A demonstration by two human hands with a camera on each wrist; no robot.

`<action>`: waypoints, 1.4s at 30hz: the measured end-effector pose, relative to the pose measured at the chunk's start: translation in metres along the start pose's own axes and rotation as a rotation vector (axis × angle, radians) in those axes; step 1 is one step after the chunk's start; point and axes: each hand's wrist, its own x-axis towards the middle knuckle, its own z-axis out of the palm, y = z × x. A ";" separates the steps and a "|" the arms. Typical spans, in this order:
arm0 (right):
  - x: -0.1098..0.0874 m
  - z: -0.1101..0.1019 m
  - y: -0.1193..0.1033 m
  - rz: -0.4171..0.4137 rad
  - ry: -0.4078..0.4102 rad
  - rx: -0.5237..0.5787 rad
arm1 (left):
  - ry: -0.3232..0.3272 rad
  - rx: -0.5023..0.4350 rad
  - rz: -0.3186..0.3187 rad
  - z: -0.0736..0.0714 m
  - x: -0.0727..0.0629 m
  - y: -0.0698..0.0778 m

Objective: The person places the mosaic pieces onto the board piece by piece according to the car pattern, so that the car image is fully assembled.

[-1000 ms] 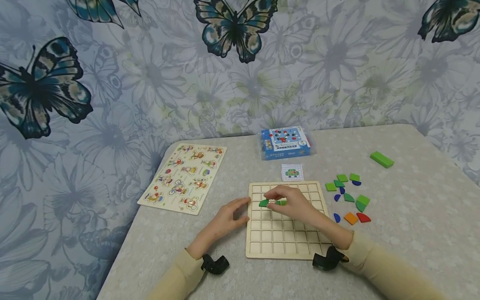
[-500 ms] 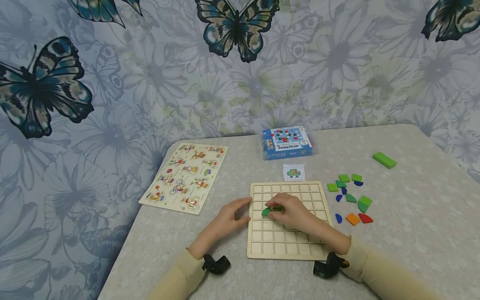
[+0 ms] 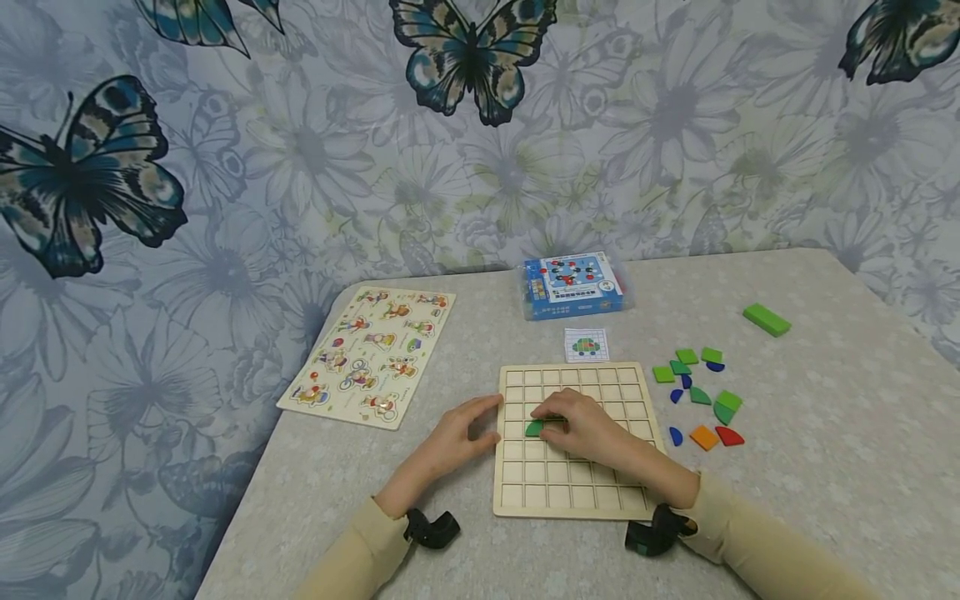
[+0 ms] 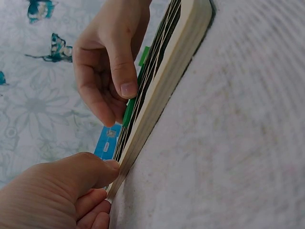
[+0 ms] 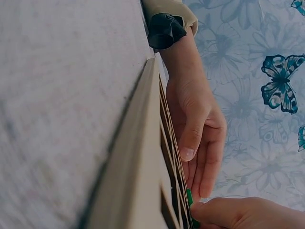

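Note:
My right hand [image 3: 581,427] is over the wooden grid board [image 3: 521,497], thumb and index finger bent around a green quarter-circle piece [image 3: 533,428]. In the left wrist view, the right thumb meets this dark green piece [image 4: 127,114], and a lighter green piece [image 4: 144,56] shows behind the hand. The right hand partly covers both. My left hand [image 3: 447,442] lies at the board's left edge, thumb and fingertips touching it with a gap between them. From the right wrist, the left hand [image 5: 200,138] appears with fairly straight fingers along the board.
Loose green, blue, orange [image 3: 703,437] and red [image 3: 729,436] pieces lie right of the board. A small pattern card [image 3: 587,345] and a blue box [image 3: 573,286] are behind it. A picture board [image 3: 367,358] sits left. A long green block [image 3: 767,320] is at the far right.
My right hand has brought the green pieces about one row nearer me on the grid, then nudged the quarter-circle slightly right. The left hand stays at the board's edge.

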 end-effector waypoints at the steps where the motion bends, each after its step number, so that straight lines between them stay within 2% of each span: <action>1: 0.000 0.000 0.000 -0.001 -0.003 -0.001 | 0.001 0.000 0.002 0.000 0.000 0.000; 11: -0.001 0.001 0.000 -0.031 -0.022 0.002 | -0.002 0.004 -0.002 0.001 -0.001 0.000; 17: 0.000 0.001 0.000 -0.047 0.005 -0.006 | 0.004 0.001 0.003 0.001 -0.001 0.000; 30: 0.001 0.000 0.000 -0.043 -0.009 -0.021 | 0.005 0.006 -0.003 0.001 0.000 0.000; 36: 0.003 -0.017 -0.006 -0.014 0.025 0.142 | 0.006 0.010 0.000 0.001 0.001 0.000; 41: 0.000 -0.051 -0.002 0.051 0.065 0.256 | 0.017 0.019 0.013 0.001 0.001 -0.002; 42: -0.002 -0.060 0.000 0.085 0.080 0.269 | 0.019 0.021 0.016 0.001 0.001 -0.002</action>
